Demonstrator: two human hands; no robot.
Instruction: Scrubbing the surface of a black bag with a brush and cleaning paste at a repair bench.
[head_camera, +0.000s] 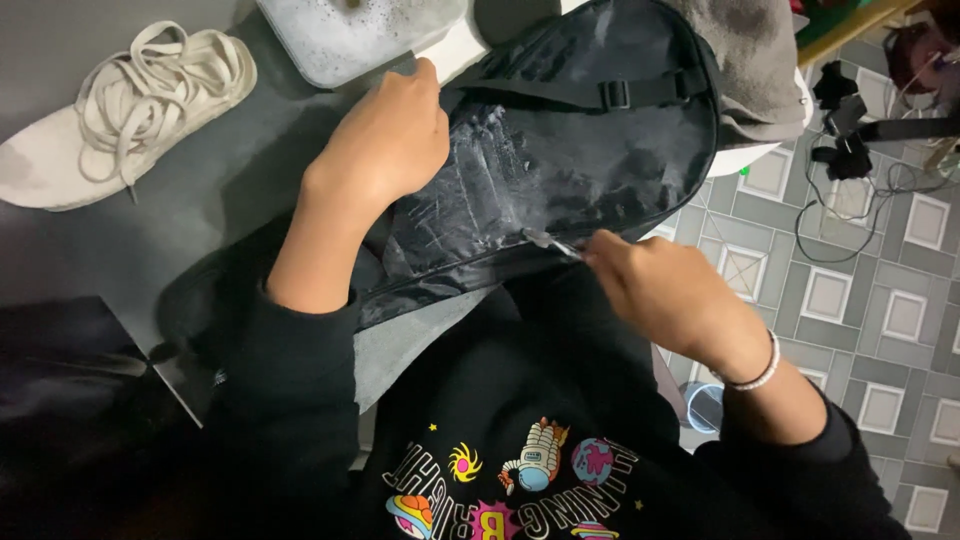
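A black backpack (560, 150) streaked with white suds is seen, beside a white shoe (110, 110) with cream laces on a dark grey table (200, 190). A black sweatshirt (500, 450) printed with a bright astronaut and planets in pink, yellow and blue is worn, with a white bracelet (757, 377). The floor (880, 290) is tiled in grey with white squares.

free: dark tabletop (230, 175) left of bag (590, 140) | blocked: shoe (120, 110) far left, soapy tub (350, 35) above
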